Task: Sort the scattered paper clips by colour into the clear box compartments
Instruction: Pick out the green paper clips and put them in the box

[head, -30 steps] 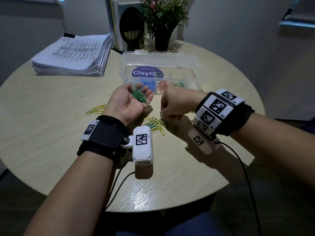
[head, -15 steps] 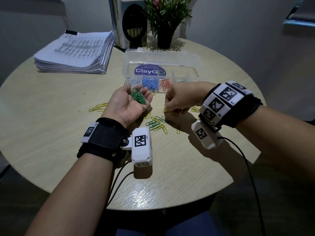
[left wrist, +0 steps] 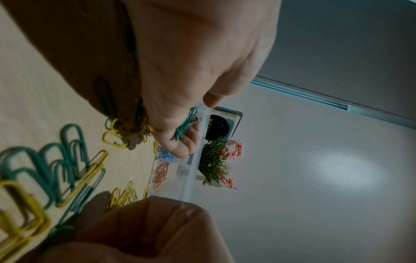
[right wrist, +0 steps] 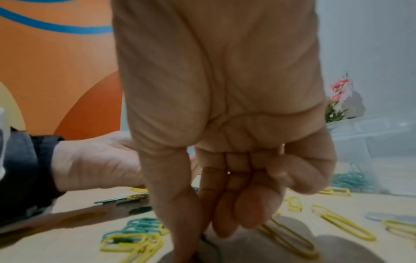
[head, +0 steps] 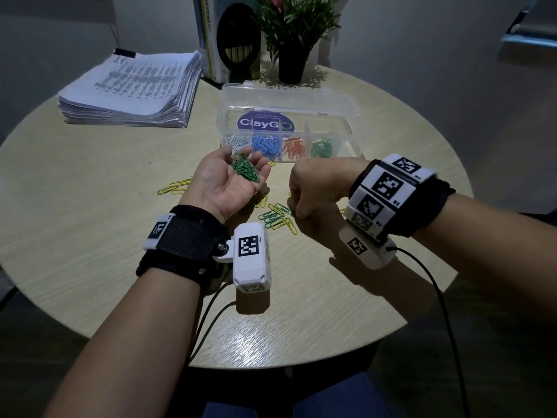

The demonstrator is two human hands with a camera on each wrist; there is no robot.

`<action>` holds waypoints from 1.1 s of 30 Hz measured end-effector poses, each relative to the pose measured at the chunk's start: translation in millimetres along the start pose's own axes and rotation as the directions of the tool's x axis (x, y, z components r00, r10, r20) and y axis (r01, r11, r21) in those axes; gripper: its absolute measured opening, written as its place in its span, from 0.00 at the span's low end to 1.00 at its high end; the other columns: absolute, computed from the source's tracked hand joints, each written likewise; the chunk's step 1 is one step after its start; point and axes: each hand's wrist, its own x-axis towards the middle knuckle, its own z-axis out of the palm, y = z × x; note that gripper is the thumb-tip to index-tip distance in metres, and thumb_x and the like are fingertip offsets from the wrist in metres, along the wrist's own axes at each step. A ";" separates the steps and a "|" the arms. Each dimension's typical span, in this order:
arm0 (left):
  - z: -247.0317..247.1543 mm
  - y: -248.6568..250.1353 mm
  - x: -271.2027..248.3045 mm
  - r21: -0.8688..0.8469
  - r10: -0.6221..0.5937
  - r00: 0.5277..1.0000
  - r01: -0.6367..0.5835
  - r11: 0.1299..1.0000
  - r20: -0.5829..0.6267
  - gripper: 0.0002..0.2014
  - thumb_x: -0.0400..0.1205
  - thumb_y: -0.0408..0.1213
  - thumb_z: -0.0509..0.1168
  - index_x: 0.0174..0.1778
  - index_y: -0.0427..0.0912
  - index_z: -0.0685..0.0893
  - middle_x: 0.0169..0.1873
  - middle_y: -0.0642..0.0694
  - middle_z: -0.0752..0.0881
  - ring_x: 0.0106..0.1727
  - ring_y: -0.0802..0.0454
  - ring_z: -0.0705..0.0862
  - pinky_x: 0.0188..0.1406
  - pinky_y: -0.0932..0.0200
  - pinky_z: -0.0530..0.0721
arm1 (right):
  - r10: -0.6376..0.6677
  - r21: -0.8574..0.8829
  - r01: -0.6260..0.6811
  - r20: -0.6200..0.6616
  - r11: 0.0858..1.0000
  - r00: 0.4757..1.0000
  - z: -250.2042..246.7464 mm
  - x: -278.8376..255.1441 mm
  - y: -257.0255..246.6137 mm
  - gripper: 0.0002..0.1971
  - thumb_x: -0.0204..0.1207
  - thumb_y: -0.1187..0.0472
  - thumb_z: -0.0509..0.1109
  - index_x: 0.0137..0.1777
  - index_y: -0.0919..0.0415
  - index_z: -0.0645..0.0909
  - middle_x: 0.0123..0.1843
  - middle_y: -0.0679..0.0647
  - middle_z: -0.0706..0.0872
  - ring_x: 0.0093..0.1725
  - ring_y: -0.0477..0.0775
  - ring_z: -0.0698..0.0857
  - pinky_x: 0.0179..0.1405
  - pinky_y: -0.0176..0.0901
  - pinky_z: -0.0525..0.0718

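Observation:
My left hand (head: pixel 230 171) lies palm up above the table and carries a small heap of green paper clips (head: pixel 245 173) on its loosely cupped fingers. To its right, my right hand (head: pixel 297 214) is curled knuckles up. Its thumb and forefinger pinch a green clip (right wrist: pixel 209 244) at the edge of a mixed green and yellow pile (head: pixel 277 218) on the table. Behind both hands stands the clear box (head: pixel 333 125), lid open. Its compartments hold white, blue, red and green clips.
More yellow clips (head: pixel 174 188) lie left of the left hand and near the box front. A thick paper stack (head: pixel 129 89) sits at the back left. A potted plant (head: pixel 292 34) and a book holder (head: pixel 232 40) stand behind the box. The round table's edge (head: pixel 271 362) is close to me.
The right hand has dropped from beside the left fingers down to the clip pile on the table. The left hand has kept its green clips and barely moved.

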 end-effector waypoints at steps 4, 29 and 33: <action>-0.1 0.6 0.1 0.004 -0.003 1.000 0.003 1.000 0.003 0.21 0.89 0.44 0.47 0.45 0.35 0.79 0.38 0.38 0.81 0.44 0.46 0.81 0.48 0.52 0.81 | 0.012 0.040 -0.012 0.004 0.999 1.000 -5.5 0.8 -1.8 0.14 0.73 0.58 0.74 0.54 0.65 0.87 0.45 0.58 0.89 0.38 0.51 0.80 0.24 0.34 0.73; -2.0 2.9 0.5 0.060 -0.001 1.000 0.002 0.998 -0.016 0.20 0.89 0.44 0.47 0.43 0.36 0.79 0.36 0.40 0.82 0.40 0.47 0.81 0.43 0.52 0.81 | -0.018 -0.035 0.014 -0.097 0.999 0.995 -5.9 9.3 -19.5 0.14 0.72 0.60 0.75 0.53 0.69 0.87 0.45 0.63 0.89 0.35 0.53 0.80 0.22 0.36 0.72; -2.0 2.9 -0.1 0.052 0.001 1.000 0.000 0.999 -0.019 0.20 0.89 0.44 0.47 0.44 0.36 0.79 0.36 0.39 0.82 0.41 0.47 0.81 0.45 0.52 0.81 | -0.016 0.014 0.017 -0.059 1.000 0.998 -6.3 9.9 -15.7 0.14 0.73 0.60 0.75 0.56 0.65 0.87 0.52 0.60 0.90 0.39 0.51 0.81 0.21 0.32 0.73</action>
